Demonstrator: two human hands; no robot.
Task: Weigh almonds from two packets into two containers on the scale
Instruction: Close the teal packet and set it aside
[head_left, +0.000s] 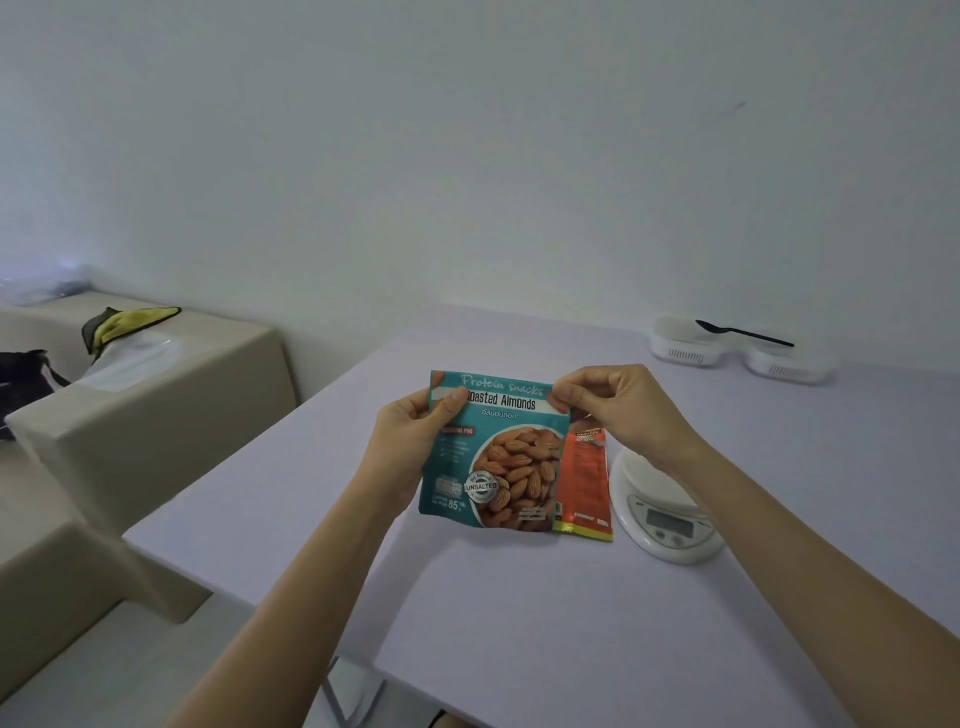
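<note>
Clamped on the top edge of the teal almond packet with left hand and right hand, thumbs in front, likely set to tear the seal (no tear visible yet). Held above the middle of the table, partly hiding an orange packet just beside the scale, with containers and black spoon parked at the far right corner, well apart from the scale.

The teal packet covers the left part of the orange packet, whose print is too small to read. The right hand hides the far rim of the scale; its display is blurred. A dark thing is cut off at the left edge
</note>
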